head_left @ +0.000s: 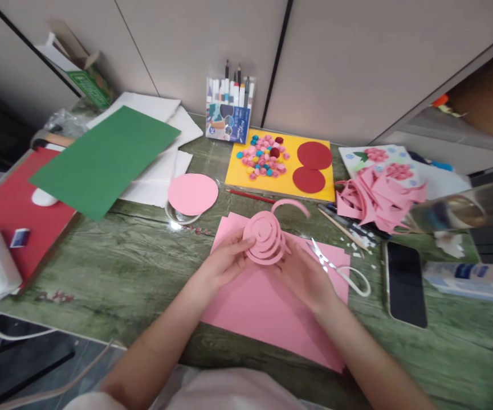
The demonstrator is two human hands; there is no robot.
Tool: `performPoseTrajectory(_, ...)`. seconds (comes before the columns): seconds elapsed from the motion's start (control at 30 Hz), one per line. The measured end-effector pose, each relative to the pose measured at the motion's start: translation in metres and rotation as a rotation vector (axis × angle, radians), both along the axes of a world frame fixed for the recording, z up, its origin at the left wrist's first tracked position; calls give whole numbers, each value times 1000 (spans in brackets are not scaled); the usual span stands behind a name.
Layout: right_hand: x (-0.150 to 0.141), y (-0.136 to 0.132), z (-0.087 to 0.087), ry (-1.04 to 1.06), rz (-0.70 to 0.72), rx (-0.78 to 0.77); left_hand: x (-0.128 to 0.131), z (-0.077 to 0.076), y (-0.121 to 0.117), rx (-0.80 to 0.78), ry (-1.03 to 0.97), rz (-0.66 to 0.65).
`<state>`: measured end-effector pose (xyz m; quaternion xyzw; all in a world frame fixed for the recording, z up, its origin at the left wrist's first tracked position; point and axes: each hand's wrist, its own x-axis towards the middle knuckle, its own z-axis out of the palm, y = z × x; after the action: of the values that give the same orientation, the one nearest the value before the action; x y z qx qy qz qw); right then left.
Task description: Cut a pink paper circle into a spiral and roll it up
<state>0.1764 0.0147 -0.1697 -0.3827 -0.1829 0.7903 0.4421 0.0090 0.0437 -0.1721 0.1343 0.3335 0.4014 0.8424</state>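
Observation:
A pink paper spiral (265, 234) is held between my two hands above a stack of pink paper (272, 307). My left hand (231, 256) pinches its left side, thumb on top near the coiled centre. Around the lower right side, my right hand (301, 270) supports the loops, with its fingertips partly hidden behind the paper. The spiral's loose outer end curls up and away to the right. White-handled scissors (335, 267) lie on the pink paper's right part, just beyond my right hand.
A yellow sheet (286, 188) carries small rolled paper balls (267, 156) and red circles (314, 155). Pink offcuts (381, 196), a phone (405, 283) and a bottle (471, 280) lie right. Leftward are a pink circle (192, 194), green paper (107, 159) and red paper (2, 210). Markers (229, 108) stand behind.

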Motion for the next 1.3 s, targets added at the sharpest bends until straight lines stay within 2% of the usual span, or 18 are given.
performPoseTrajectory(0.1, 10, 4, 4, -91, -58, 105, 2, 0, -3, 74, 128, -96)
performPoseTrajectory(0.17, 14, 6, 4, -177, -55, 141, 3, -1, -4, 182, 267, -143)
performPoseTrajectory(0.23, 17, 6, 1, -262, -62, 139, 3, -2, -6, 310, 427, -162)
performPoseTrajectory(0.3, 19, 6, -5, -338, -75, 112, 3, -2, -6, 373, 503, -194)
performPoseTrajectory(0.4, 22, 7, -13, -438, -115, 119, 3, -1, -6, 323, 432, -224)
performPoseTrajectory(0.57, 24, 7, -13, -467, -190, 128, 3, 0, -4, 247, 357, -156)
performPoseTrajectory(0.87, 26, 8, -11, -461, -115, 103, 1, -3, -2, 233, 284, -141)
performPoseTrajectory(1.03, 23, 8, -7, -445, -101, 91, 1, -5, -2, 308, 357, -136)
performPoseTrajectory(1.13, 23, 8, -9, -504, -76, 131, 1, -6, -3, 349, 378, -140)
performPoseTrajectory(1.3, 27, 6, -14, -644, -33, 209, 2, -4, -3, 266, 367, -152)
